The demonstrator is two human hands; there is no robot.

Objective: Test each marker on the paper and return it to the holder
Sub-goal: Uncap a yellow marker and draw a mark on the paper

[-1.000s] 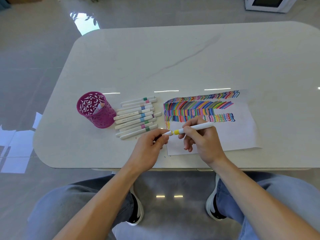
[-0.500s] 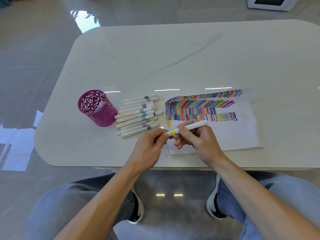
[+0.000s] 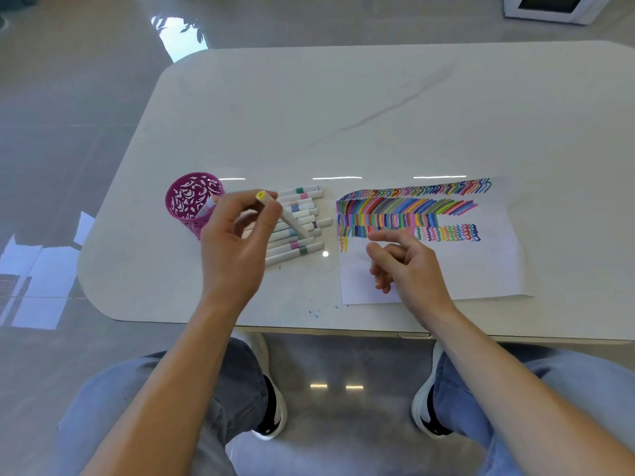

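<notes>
Gone from our slack right hand [image 3: 409,266], now hovering over the paper [image 3: 481,269], the yellow marker [image 3: 292,223] is sitting pinched in our left hand [image 3: 237,249], holder [image 3: 192,201] just left of the grip; glossy white table [image 3: 343,115], grey floor [image 3: 68,97].

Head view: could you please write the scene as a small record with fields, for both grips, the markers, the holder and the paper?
left grip: holds the yellow marker, tilted, near the holder
right grip: empty, fingers loosely curled, over the paper
holder: pink, upright, a stored marker visible inside
loose markers: a row lying between holder and paper
paper: upper part filled with coloured strokes
</notes>
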